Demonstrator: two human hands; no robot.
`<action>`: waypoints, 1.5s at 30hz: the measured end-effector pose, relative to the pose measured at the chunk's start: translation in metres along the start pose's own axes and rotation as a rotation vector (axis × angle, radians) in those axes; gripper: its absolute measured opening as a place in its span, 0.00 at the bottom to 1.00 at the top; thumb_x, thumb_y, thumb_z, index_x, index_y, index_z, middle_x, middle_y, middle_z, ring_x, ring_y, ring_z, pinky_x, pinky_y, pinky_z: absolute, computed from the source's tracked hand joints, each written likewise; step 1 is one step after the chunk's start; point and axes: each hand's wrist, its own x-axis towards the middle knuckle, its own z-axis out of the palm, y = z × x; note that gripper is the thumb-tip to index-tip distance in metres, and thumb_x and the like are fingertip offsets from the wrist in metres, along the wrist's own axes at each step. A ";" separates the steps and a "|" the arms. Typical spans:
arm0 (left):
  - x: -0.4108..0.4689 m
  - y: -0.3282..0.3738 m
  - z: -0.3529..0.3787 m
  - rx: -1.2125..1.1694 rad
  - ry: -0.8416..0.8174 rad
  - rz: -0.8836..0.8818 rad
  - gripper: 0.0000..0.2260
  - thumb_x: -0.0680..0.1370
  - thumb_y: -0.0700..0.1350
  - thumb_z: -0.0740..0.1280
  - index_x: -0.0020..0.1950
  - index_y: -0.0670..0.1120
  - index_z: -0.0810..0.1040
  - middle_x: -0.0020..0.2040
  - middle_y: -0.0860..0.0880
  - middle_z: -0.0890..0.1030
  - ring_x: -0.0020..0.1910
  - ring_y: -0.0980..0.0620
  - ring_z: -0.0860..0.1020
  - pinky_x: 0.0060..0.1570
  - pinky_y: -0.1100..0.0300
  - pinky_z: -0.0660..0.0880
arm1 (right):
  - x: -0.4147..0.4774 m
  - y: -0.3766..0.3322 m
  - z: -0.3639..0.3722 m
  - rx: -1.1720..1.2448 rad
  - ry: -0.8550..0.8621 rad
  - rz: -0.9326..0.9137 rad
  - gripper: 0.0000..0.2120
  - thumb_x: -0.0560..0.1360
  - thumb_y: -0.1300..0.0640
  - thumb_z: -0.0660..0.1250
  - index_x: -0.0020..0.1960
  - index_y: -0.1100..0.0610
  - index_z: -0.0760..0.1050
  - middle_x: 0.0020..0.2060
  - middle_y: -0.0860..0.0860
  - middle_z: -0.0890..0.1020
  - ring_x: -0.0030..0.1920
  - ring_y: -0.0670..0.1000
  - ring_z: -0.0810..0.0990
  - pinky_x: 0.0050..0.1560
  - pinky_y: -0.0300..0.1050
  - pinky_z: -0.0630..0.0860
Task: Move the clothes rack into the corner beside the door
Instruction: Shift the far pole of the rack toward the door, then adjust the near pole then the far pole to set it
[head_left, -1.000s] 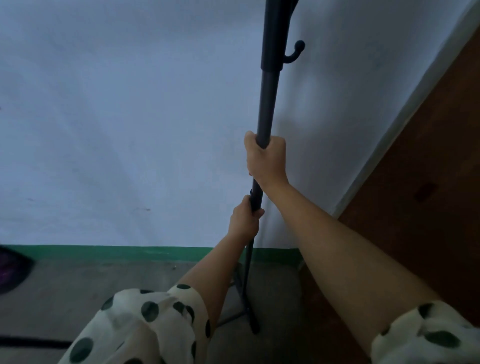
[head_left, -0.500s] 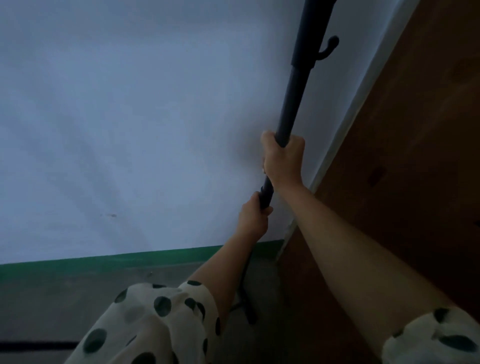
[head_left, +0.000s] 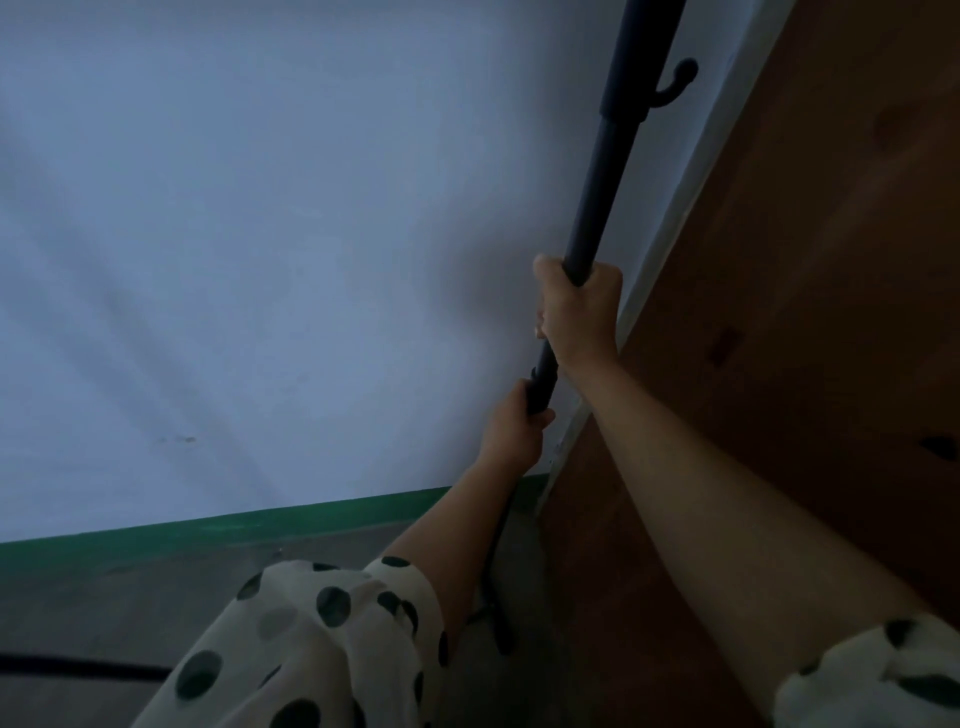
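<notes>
The clothes rack is a dark metal pole with a small hook near its top, standing close to the pale wall beside the brown wooden door. My right hand is shut around the pole at mid height. My left hand grips the same pole just below it. One dark leg of the rack's base shows on the floor behind my left forearm; the remainder of the base is hidden.
A green skirting band runs along the foot of the wall above a grey concrete floor. A dark cable lies across the floor at the lower left. The white door frame edges the door.
The rack and both hands have shifted rightwards, closer to the door frame and the corner. The view has tilted, so the pole leans in the picture. Both grips are unchanged.
</notes>
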 end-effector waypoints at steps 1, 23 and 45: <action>0.000 0.000 -0.003 -0.005 -0.005 0.000 0.19 0.79 0.41 0.62 0.70 0.42 0.67 0.67 0.39 0.74 0.65 0.42 0.73 0.65 0.46 0.71 | 0.000 0.000 0.000 -0.001 -0.012 0.007 0.17 0.73 0.62 0.64 0.28 0.64 0.65 0.20 0.54 0.65 0.20 0.53 0.64 0.23 0.51 0.65; -0.052 0.029 -0.068 0.021 0.020 0.093 0.23 0.80 0.46 0.62 0.74 0.44 0.63 0.71 0.41 0.70 0.69 0.43 0.71 0.69 0.45 0.69 | -0.051 -0.044 0.012 -0.430 0.170 -0.110 0.38 0.75 0.54 0.66 0.77 0.59 0.50 0.77 0.58 0.57 0.76 0.55 0.57 0.75 0.55 0.56; -0.288 -0.123 -0.373 -0.010 0.556 -0.045 0.12 0.78 0.42 0.64 0.60 0.41 0.79 0.59 0.44 0.82 0.56 0.49 0.80 0.55 0.60 0.73 | -0.267 -0.178 0.332 -0.096 -0.803 -0.251 0.20 0.77 0.57 0.65 0.68 0.56 0.70 0.68 0.50 0.74 0.69 0.47 0.70 0.64 0.33 0.64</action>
